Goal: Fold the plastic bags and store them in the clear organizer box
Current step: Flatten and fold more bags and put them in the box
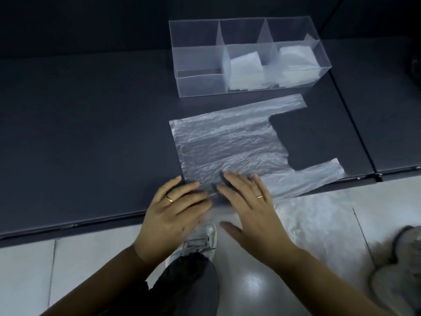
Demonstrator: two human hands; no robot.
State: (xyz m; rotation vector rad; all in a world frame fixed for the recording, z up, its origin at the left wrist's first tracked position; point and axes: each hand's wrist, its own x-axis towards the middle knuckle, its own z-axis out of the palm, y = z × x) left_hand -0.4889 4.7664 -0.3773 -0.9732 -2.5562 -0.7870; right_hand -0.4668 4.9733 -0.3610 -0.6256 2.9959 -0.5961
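A clear plastic bag [230, 144] lies spread flat on the dark table [91, 133], its two handles pointing right. My left hand [175, 210] and my right hand [248, 210] lie side by side on the bag's near edge, fingers straight and flat on the plastic. Behind the bag stands the clear organizer box [198, 85] with three compartments. Folded white bags [246, 69] sit in the middle compartment, and more folded bags [296, 62] fill the right one. The left compartment holds nothing.
The table's front edge runs just under my hands. More loose clear plastic [319, 224] hangs below the edge at the right, over the tiled floor. My shoe [200, 240] and a second shoe [401, 258] stand on the floor. A seam divides the table at the right.
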